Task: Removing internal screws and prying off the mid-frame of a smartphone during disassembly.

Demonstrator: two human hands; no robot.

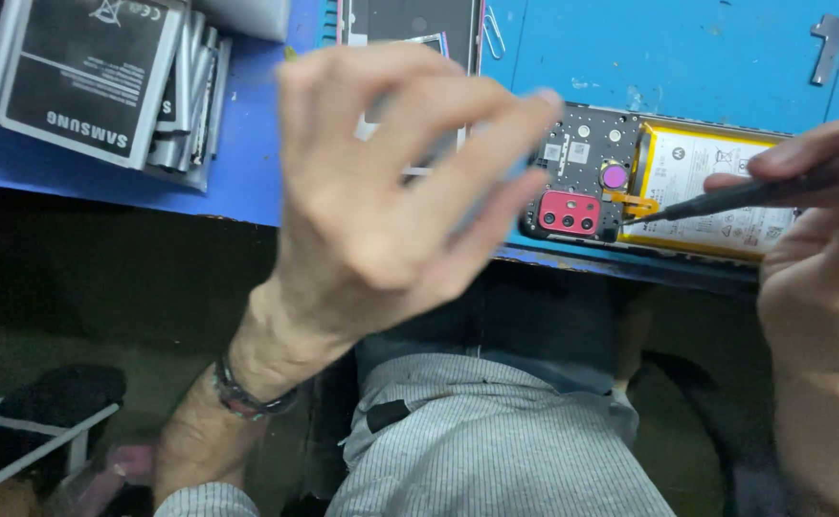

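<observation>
Head cam: left hand (381,182) raised off the bench, mid-frame, blurred w/ motion, fingers loosely curled and spread, holding nothing. Dark bracelet (242,391) on its wrist.

Right hand (816,239) at right edge, fingers pinched together on a thin black screwdriver (735,198). Shaft runs left; tip sits at the small orange flex connector (637,204), between the phone's board and battery. Can't tell if tip actually touches it.

Opened smartphone (582,177), back cover off, lies on the blue work mat (687,57) at its near edge, right of center. Black inner board w/ small screws at left part; red camera module (570,213) w/ three lenses at near-left corner; a round purple part (615,176) just beside and above it. Yellow-bordered white battery (716,187) fills the phone's right part, partly hidden by the right hand.

Far left: stack of grey-black phone batteries (94,77) on the blue surface, well apart from the phone. Far center: another dark device w/ pink edge (410,24), partly hidden behind the left hand; paper clip (493,36) just beside it on the right. Far right: small grey metal piece (829,46) on the mat.

Near bottom: person's striped grey garment (496,450), dark floor on the left.
</observation>
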